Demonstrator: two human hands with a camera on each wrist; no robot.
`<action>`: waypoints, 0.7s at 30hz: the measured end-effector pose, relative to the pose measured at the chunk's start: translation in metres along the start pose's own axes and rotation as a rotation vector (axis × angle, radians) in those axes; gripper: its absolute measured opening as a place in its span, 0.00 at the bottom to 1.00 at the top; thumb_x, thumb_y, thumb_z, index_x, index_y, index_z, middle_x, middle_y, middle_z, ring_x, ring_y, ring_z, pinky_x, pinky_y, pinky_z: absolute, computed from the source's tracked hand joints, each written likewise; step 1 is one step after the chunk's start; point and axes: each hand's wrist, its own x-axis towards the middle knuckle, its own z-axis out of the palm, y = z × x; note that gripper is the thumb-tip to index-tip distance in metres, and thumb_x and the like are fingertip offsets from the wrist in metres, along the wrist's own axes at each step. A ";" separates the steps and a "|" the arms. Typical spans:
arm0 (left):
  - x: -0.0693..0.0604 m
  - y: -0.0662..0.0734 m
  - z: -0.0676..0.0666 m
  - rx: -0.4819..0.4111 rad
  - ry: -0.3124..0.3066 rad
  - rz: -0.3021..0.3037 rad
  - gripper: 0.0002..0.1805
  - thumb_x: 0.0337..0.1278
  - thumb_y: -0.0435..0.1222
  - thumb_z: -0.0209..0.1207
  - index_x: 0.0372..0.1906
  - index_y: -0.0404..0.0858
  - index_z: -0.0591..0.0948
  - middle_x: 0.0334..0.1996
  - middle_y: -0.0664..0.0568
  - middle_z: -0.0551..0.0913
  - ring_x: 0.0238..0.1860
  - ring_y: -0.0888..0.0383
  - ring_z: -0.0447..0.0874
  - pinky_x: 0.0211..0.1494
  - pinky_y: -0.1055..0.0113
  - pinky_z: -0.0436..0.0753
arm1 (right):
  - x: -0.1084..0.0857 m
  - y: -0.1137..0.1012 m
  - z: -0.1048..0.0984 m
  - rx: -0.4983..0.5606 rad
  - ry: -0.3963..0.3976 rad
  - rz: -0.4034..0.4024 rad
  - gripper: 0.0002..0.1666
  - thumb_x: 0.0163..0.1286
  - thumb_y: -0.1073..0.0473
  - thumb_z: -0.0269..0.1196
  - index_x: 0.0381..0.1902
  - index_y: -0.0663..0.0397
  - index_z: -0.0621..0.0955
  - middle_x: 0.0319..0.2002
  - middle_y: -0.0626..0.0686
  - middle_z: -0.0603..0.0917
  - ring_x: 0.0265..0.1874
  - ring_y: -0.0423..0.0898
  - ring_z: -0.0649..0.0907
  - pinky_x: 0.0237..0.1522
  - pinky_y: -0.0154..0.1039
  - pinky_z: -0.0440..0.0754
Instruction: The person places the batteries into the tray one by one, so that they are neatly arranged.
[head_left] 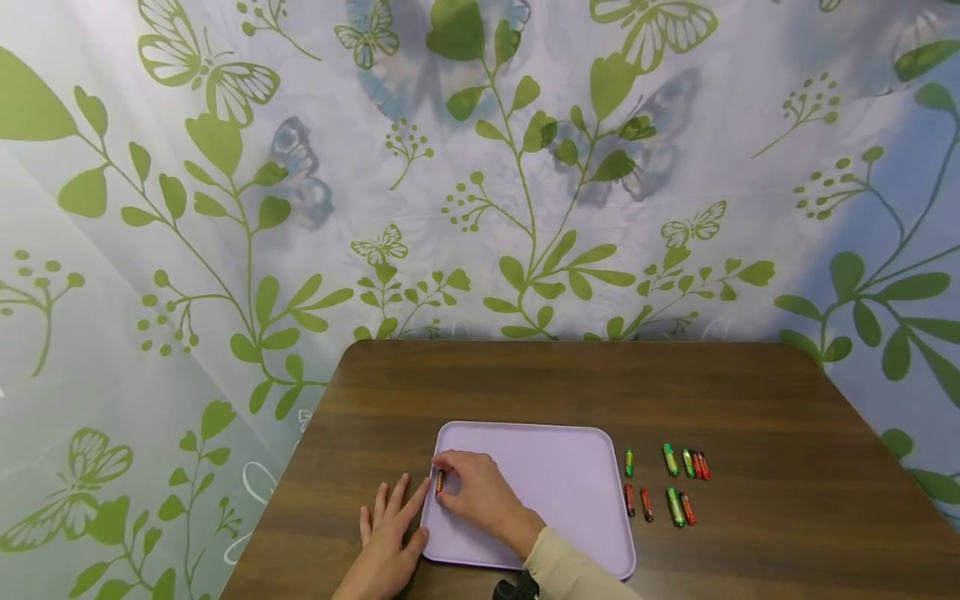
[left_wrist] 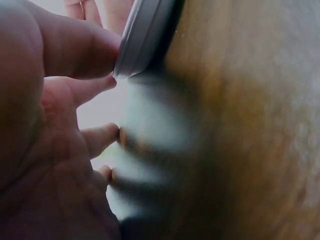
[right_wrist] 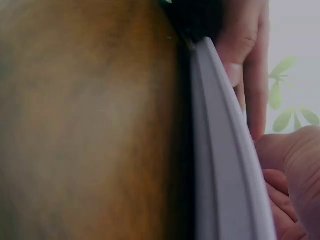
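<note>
A lilac tray (head_left: 547, 492) lies on the wooden table. Inside its left edge a small dark battery with an orange part (head_left: 440, 482) stands between the thumb and index finger of my right hand (head_left: 483, 500), which pinches it. My left hand (head_left: 386, 542) rests at the tray's left rim with fingers spread, its fingertips touching the edge. In the left wrist view, the thumb of the left hand (left_wrist: 45, 100) meets the tray's rim (left_wrist: 142, 37). The right wrist view shows the tray's side (right_wrist: 227, 150) and part of the right hand (right_wrist: 305, 170); the battery is hidden there.
Right of the tray, several red and green batteries lie in two loose rows on the table, among them a green one (head_left: 629, 462), a red one (head_left: 647, 504) and a larger green one (head_left: 676, 507). A patterned curtain (head_left: 420, 208) hangs behind the table's far edge (head_left: 570, 343).
</note>
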 end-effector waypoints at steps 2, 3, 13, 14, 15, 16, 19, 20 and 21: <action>0.000 0.000 -0.001 0.001 -0.002 -0.001 0.36 0.72 0.33 0.63 0.83 0.45 0.72 0.87 0.29 0.54 0.86 0.20 0.30 0.76 0.17 0.23 | 0.001 -0.003 0.002 -0.052 0.008 -0.015 0.27 0.60 0.64 0.82 0.57 0.57 0.88 0.51 0.51 0.94 0.50 0.40 0.91 0.56 0.37 0.89; 0.001 0.000 -0.002 0.002 -0.003 -0.002 0.36 0.72 0.33 0.63 0.83 0.45 0.72 0.87 0.29 0.53 0.86 0.20 0.30 0.76 0.17 0.23 | 0.001 -0.004 0.003 -0.078 0.012 -0.023 0.27 0.60 0.63 0.82 0.57 0.57 0.88 0.51 0.50 0.94 0.50 0.40 0.91 0.57 0.38 0.89; 0.001 -0.006 0.000 -0.028 0.002 0.017 0.36 0.71 0.32 0.63 0.83 0.45 0.73 0.87 0.27 0.53 0.86 0.19 0.29 0.75 0.17 0.21 | 0.000 -0.007 0.007 -0.155 0.040 -0.104 0.28 0.60 0.62 0.81 0.59 0.58 0.88 0.53 0.50 0.94 0.55 0.44 0.91 0.60 0.41 0.89; 0.001 -0.008 0.001 -0.039 0.008 0.031 0.36 0.70 0.31 0.63 0.82 0.44 0.73 0.86 0.26 0.53 0.85 0.18 0.29 0.74 0.17 0.21 | -0.001 -0.007 0.005 -0.145 0.037 -0.099 0.28 0.61 0.62 0.81 0.60 0.58 0.88 0.53 0.50 0.93 0.55 0.44 0.91 0.61 0.41 0.89; 0.002 -0.011 0.003 -0.043 0.023 0.046 0.37 0.69 0.31 0.63 0.82 0.45 0.73 0.85 0.25 0.54 0.85 0.17 0.30 0.74 0.16 0.21 | -0.002 -0.006 0.004 -0.126 0.033 -0.086 0.29 0.61 0.62 0.81 0.60 0.58 0.88 0.54 0.50 0.93 0.56 0.44 0.91 0.61 0.41 0.89; 0.002 -0.014 0.005 -0.043 0.039 0.060 0.37 0.69 0.31 0.63 0.82 0.46 0.73 0.85 0.25 0.55 0.84 0.17 0.32 0.74 0.16 0.22 | -0.003 -0.005 0.002 -0.104 0.027 -0.072 0.29 0.61 0.62 0.80 0.61 0.57 0.88 0.54 0.50 0.93 0.56 0.44 0.91 0.61 0.41 0.89; 0.004 -0.022 0.012 -0.030 0.089 0.096 0.38 0.68 0.31 0.63 0.82 0.51 0.73 0.84 0.26 0.58 0.84 0.17 0.35 0.74 0.16 0.24 | -0.005 -0.003 -0.008 -0.028 0.008 -0.012 0.27 0.64 0.61 0.79 0.61 0.56 0.88 0.55 0.50 0.93 0.55 0.43 0.91 0.60 0.41 0.89; 0.004 -0.025 0.014 -0.018 0.104 0.102 0.39 0.68 0.31 0.63 0.82 0.54 0.73 0.84 0.26 0.59 0.84 0.17 0.36 0.75 0.16 0.24 | -0.006 -0.002 -0.012 -0.005 0.002 0.006 0.27 0.64 0.61 0.78 0.61 0.55 0.88 0.55 0.51 0.93 0.55 0.44 0.91 0.60 0.42 0.89; 0.005 -0.027 0.015 -0.010 0.118 0.103 0.39 0.69 0.30 0.63 0.82 0.57 0.73 0.84 0.27 0.60 0.84 0.18 0.37 0.75 0.17 0.25 | -0.007 -0.001 -0.017 0.011 -0.001 0.016 0.26 0.65 0.61 0.78 0.61 0.56 0.88 0.56 0.51 0.93 0.54 0.45 0.91 0.59 0.42 0.90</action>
